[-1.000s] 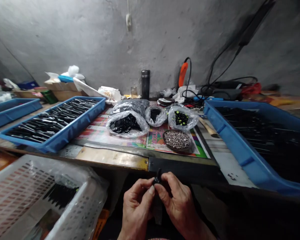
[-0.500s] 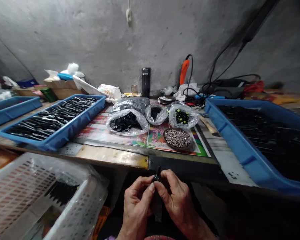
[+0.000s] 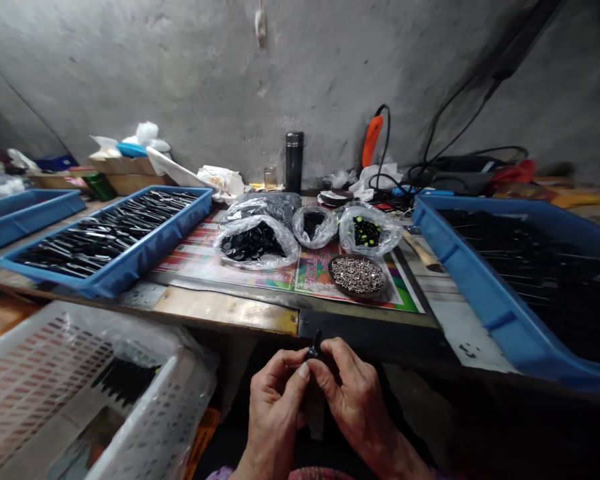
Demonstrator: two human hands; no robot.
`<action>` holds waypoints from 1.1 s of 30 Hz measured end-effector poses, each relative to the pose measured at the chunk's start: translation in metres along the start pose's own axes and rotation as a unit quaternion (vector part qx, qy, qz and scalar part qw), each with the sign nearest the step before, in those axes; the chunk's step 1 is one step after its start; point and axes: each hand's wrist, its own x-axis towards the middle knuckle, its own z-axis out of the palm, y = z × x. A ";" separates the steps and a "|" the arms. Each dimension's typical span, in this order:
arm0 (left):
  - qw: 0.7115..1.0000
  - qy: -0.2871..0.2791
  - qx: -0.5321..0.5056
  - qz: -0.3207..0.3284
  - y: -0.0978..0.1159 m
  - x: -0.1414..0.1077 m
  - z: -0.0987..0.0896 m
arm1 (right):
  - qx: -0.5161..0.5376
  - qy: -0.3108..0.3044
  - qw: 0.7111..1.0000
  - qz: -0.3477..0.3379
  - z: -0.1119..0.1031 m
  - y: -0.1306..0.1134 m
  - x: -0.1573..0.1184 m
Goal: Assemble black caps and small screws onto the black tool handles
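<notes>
Both hands meet just in front of the bench edge, pinching a small black part [image 3: 314,348] with a thin piece standing up from it. Thumb and forefinger of my left hand [image 3: 279,397] are closed on its left side. My right hand [image 3: 353,393] grips the same part from the right, fingertips nearly touching the left ones. Most of the part is hidden by the fingers, so its exact kind cannot be made out. Closest on the bench is a round dish of small silver rivet-like pins [image 3: 359,275]. Behind it stand open plastic bags of black discs [image 3: 255,241] and black-and-yellow pieces [image 3: 367,232].
A blue tray of long black pieces [image 3: 130,267] lies left, another deep blue tray [image 3: 485,300] right. Below left stands a white perforated basket [image 3: 145,407] lined with plastic. A dark flask [image 3: 294,163], an orange-handled tool [image 3: 372,141] and cables line the wall.
The view has shifted very slightly. Both hands keep their pinch on the black part, with hardly any visible movement.
</notes>
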 end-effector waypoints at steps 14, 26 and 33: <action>1.000 0.012 0.003 0.000 0.002 -0.001 0.002 | 0.035 -0.013 0.999 0.037 0.004 0.003 -0.003; 1.000 -0.002 0.010 0.001 0.000 -0.001 0.002 | 0.064 -0.001 0.997 0.052 0.007 0.003 -0.004; 1.000 -0.002 0.023 0.015 -0.001 0.000 0.001 | 0.123 -0.011 0.984 0.125 0.008 0.000 -0.002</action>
